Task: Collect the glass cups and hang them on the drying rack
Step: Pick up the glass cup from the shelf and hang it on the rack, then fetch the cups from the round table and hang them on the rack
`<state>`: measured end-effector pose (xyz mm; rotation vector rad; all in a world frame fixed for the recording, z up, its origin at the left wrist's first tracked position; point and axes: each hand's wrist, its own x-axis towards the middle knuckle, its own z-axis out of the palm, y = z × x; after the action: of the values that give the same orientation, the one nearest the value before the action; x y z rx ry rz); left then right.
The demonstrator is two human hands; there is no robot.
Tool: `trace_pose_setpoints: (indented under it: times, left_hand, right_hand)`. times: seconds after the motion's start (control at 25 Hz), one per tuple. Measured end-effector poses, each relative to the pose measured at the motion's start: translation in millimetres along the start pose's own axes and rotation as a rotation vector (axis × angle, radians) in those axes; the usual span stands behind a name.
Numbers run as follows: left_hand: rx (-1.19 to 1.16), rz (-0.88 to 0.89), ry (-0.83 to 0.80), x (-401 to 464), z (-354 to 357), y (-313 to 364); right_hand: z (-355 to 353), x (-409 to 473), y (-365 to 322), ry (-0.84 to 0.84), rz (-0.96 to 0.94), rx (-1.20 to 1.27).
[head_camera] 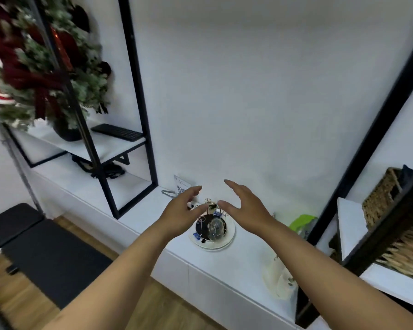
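A gold wire drying rack [209,211] stands on a white round plate [227,241] on the white counter. One clear glass cup [215,231] hangs upside down on the rack, near its front. My left hand [183,214] hovers just left of the rack's top, fingers spread, holding nothing. To the right of the rack top, my right hand [246,208] is open too, palm turned inward. Both hands are apart from the rack. Small blue items lie around the rack's dark base.
A black metal shelf frame [138,115] rises to the left, holding a decorated plant and a keyboard [117,132]. A green-lidded container [302,222] sits right of the plate. White vessels [280,277] stand at the counter's front right. A wicker basket [380,194] sits on the right shelf.
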<state>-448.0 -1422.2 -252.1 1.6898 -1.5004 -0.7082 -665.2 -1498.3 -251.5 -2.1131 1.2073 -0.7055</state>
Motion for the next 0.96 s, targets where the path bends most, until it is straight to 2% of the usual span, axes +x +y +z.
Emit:
trace_pose_setpoints:
  times: [0.28, 0.6, 0.96]
  left_hand:
    - [0.045, 0.084, 0.118, -41.9, -58.4, 51.8]
    - [0.076, 0.165, 0.187, -111.2, -102.4, 77.5]
    - [0.057, 0.165, 0.231, -173.3, -103.2, 111.8]
  right_hand:
    - [-20.5, -13.0, -66.8, 0.026, -0.096, 0.080]
    - [-20.5, -62.6, -127.0, 0.120, -0.139, 0.170]
    - [-44.0, -118.0, -155.4, 0.096, -0.187, 0.126]
